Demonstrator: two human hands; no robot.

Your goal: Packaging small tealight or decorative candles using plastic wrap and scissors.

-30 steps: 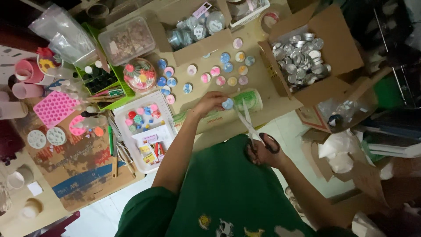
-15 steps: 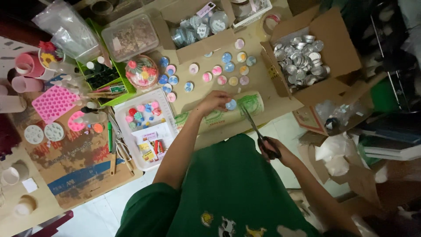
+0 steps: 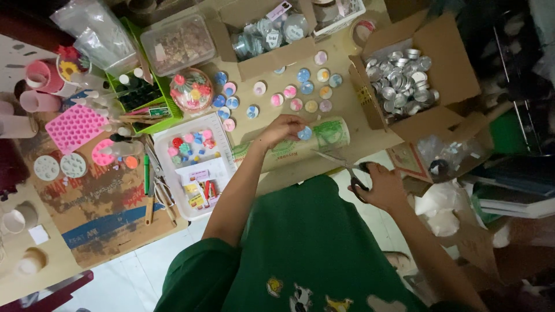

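Head view: small blue candle [image 3: 304, 133] pinched in left hand [image 3: 281, 129]; scissors [image 3: 341, 163] gripped in right hand [image 3: 383, 186], blades pointed left, tips just below-right of candle

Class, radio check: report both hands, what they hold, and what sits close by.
Left hand pinching small blue round candle over green-printed roll. Right hand gripping scissors, blades nearly closed, apart from candle. Row of coloured candles just beyond.

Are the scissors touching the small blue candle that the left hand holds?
Apart. In the head view, the scissors point toward the small blue candle in the left hand, with cardboard visible between.
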